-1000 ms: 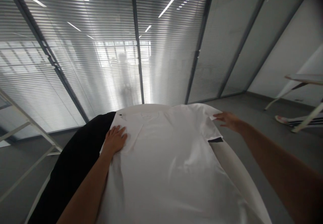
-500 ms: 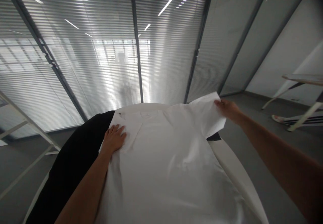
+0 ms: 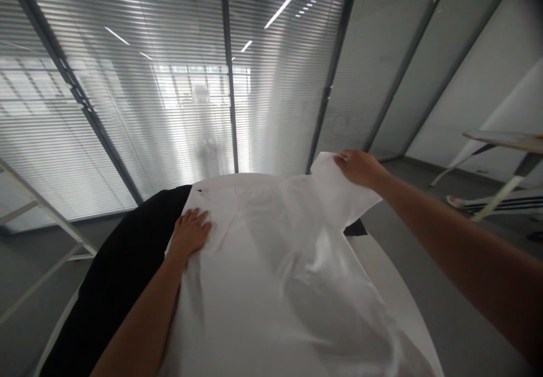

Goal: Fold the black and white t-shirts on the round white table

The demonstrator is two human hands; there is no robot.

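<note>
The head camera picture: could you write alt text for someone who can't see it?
A person's right hand lifts the sleeve of a white shirt spread on a white table, while the left hand presses flat on the shirt's other shoulder. A black garment lies alongside, with blinds-covered glass walls behind.

One camera sat on the person's head, looking forward and down along both forearms; it faced a wall of glass panels with blinds (image 3: 229,82) beyond the table (image 3: 394,286); the near cloth lay close under the lens; the floor at right stretched well away.
</note>
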